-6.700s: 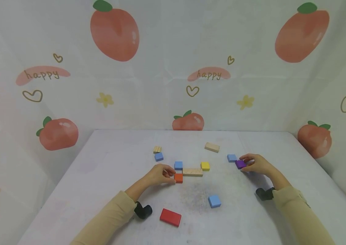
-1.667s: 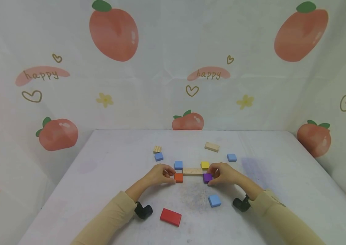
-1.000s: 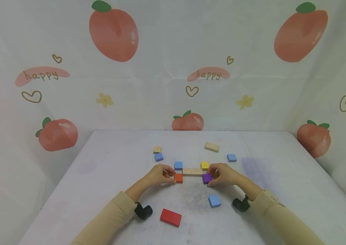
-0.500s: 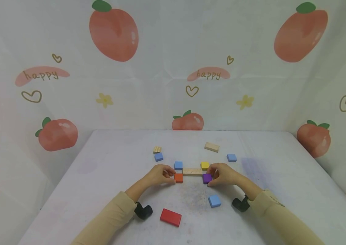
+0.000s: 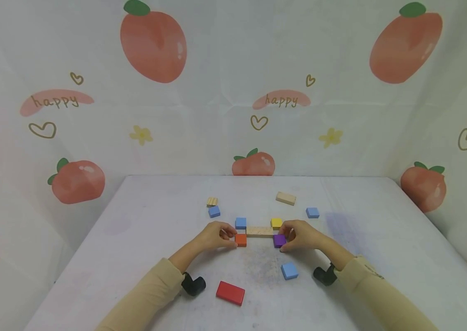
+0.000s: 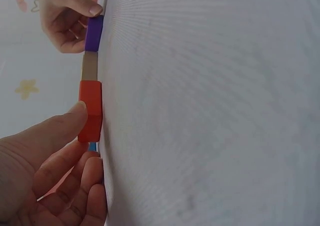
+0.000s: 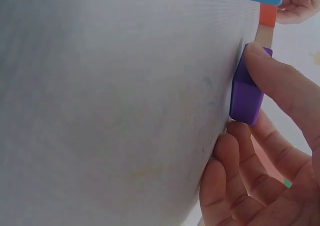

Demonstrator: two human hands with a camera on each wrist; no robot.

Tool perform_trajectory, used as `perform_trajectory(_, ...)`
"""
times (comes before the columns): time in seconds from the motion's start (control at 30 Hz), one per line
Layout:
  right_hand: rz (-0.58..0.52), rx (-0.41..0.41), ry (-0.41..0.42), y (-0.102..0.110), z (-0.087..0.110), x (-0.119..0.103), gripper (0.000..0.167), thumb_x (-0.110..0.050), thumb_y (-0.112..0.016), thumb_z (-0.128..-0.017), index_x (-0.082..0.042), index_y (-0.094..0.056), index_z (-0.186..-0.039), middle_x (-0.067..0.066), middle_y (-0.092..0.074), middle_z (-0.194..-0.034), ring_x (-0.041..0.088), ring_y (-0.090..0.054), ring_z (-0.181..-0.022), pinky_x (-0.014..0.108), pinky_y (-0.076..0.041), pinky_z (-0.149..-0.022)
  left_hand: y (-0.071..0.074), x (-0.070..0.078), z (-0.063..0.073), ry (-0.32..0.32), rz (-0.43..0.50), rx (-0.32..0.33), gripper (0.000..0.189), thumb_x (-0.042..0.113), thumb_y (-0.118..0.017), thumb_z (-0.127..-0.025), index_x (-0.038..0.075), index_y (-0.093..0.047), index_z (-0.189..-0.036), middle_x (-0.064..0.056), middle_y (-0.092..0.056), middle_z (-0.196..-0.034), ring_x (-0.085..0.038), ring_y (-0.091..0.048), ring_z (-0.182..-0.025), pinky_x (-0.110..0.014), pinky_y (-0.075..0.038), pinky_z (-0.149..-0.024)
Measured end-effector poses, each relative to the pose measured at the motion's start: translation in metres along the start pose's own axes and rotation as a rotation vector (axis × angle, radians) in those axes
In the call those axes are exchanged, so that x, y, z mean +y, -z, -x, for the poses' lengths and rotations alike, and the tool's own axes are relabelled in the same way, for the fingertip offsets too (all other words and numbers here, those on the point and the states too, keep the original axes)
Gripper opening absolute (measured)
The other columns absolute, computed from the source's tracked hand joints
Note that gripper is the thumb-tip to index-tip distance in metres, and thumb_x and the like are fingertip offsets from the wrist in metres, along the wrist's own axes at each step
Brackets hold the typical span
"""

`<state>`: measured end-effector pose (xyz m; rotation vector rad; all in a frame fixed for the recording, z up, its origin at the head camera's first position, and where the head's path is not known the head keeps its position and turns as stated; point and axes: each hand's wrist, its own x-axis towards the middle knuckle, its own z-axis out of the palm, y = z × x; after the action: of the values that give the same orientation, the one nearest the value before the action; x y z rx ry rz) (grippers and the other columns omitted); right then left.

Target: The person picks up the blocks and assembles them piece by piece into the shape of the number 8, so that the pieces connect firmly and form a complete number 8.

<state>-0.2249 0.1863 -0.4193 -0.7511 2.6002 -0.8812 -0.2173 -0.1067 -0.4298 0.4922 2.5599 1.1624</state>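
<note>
1. My left hand (image 5: pixel 216 235) pinches the orange block (image 5: pixel 241 240) by the plank's left end; uneven squeeze could twist it
2. My right hand (image 5: pixel 303 235) pinches the purple block (image 5: pixel 279 241) by the other end; inward push could skew the plank (image 5: pixel 259 232)
3. Can't tell if they touch

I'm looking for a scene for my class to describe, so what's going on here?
A person is handling blocks on a white table. The left hand holds an orange block and the right hand a purple block, at the near corners of a long plank. A blue block and a yellow block sit at its far corners. A red block lies apart, nearer the person.
</note>
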Motion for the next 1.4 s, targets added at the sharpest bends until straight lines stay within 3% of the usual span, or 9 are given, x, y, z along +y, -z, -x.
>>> perform_trajectory(0.5, -0.019, 0.012, -0.012, 0.005, 0.007, 0.002, 0.033, -0.021, -0.077, -0.074, -0.006, -0.061, -0.098, 0.004, -0.062, -0.094, 0.013, -0.054, -0.079, 0.02, -0.046, -0.069, 0.0, 0.0, 0.0, 0.0, 0.012, -0.003, 0.031, 0.015, -0.076, -0.076, 0.004, -0.067, -0.104, -0.004, -0.065, -0.091, -0.01, -0.053, -0.076, -0.019, -0.045, -0.068)
perform_trajectory(0.9, -0.018, 0.038, 0.08, 0.012, 0.019, 0.001, 0.027, -0.019, -0.072, -0.079, -0.003, -0.061, -0.097, 0.008, -0.062, -0.091, 0.006, -0.054, -0.076, 0.022, -0.049, -0.072, 0.0, -0.002, 0.0, -0.007, -0.001, -0.004, 0.031, 0.015, -0.076, -0.077, 0.004, -0.067, -0.104, -0.006, -0.066, -0.092, -0.01, -0.053, -0.077, -0.019, -0.046, -0.069)
perform_trajectory(1.13, -0.051, -0.006, 0.115, 0.014, 0.028, 0.003, 0.028, -0.021, -0.072, -0.08, -0.004, -0.063, -0.1, 0.007, -0.064, -0.093, 0.003, -0.054, -0.077, 0.021, -0.05, -0.072, 0.001, 0.001, 0.002, 0.001, 0.0, -0.003, 0.031, 0.015, -0.075, -0.077, 0.005, -0.067, -0.104, -0.005, -0.066, -0.093, -0.011, -0.053, -0.077, -0.02, -0.046, -0.07)
perform_trajectory(1.4, -0.1, -0.075, 0.155, 0.012, 0.037, 0.005, 0.033, -0.025, -0.073, -0.079, -0.004, -0.064, -0.102, 0.009, -0.065, -0.094, 0.01, -0.056, -0.079, 0.023, -0.05, -0.071, 0.001, 0.001, 0.001, 0.002, 0.009, 0.002, 0.031, 0.015, -0.076, -0.076, 0.004, -0.067, -0.104, -0.005, -0.065, -0.092, -0.01, -0.053, -0.077, -0.02, -0.047, -0.07)
